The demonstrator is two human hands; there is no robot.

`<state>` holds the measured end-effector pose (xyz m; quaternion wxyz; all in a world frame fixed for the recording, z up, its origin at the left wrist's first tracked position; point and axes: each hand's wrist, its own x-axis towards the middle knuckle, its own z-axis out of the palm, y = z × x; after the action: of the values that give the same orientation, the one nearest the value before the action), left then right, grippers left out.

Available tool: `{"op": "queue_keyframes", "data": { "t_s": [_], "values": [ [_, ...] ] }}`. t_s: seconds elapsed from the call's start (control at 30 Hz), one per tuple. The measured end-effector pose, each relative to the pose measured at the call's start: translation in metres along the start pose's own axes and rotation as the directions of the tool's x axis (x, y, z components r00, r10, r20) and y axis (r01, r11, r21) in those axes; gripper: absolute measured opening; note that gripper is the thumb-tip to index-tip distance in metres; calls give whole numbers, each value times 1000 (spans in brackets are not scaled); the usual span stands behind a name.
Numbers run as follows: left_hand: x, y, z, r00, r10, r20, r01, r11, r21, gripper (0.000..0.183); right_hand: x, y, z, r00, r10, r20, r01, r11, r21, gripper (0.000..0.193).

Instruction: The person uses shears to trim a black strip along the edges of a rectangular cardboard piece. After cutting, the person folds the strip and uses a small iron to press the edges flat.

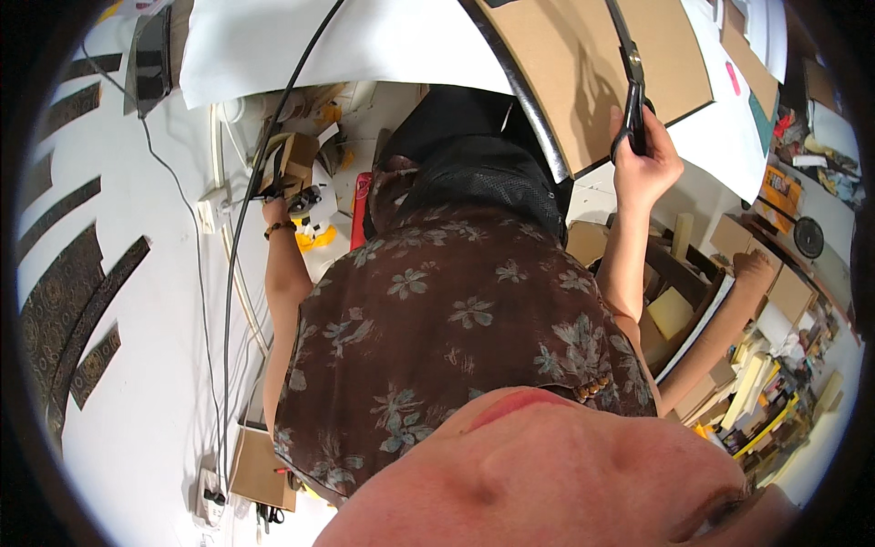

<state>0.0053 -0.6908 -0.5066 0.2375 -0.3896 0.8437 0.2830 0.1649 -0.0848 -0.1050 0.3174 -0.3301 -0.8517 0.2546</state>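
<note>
My right hand (pixel 645 162) is shut on the handles of black scissors (pixel 631 96). Their blades lie up across a large brown cardboard sheet (pixel 574 64) with a dark edge strip. My left hand (pixel 274 211), with a bracelet at the wrist, reaches to a small open cardboard box (pixel 296 157) and some dark bits beside it. Its fingers are mostly hidden, so I cannot tell whether it holds anything. A brown floral shirt (pixel 456 319) fills the middle of the view.
A big white paper sheet (pixel 319 41) lies at the top. A black cable (pixel 239 237) runs down the left. Dark patterned strips (pixel 77 283) lie on the white surface. Boxes and foam pieces (pixel 756 310) crowd the right. A small cardboard box (pixel 260 467) sits by a power strip (pixel 210 497).
</note>
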Motion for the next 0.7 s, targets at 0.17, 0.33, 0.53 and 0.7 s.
{"op": "queue_keyframes", "data": {
  "t_s": [0.17, 0.33, 0.53, 0.7],
  "values": [
    [-41, 9, -11, 941, 296, -162, -258, 941, 220, 42, 35, 2, 11, 990, -112, 83, 120, 989, -91, 33],
    [-221, 127, -9, 411, 910, -49, -910, 407, -77, 10, 82, 6, 36, 965, -200, 173, 227, 962, -153, 32],
    [-410, 324, -22, -397, 900, -180, -917, -399, 32, 28, 113, -1, 80, 958, -235, 162, 226, 972, 69, 26],
    [-408, 400, 10, -381, 923, -53, -880, -345, 327, 42, 112, -6, 82, 959, -189, 213, 180, 982, 61, 28]
  ]
}}
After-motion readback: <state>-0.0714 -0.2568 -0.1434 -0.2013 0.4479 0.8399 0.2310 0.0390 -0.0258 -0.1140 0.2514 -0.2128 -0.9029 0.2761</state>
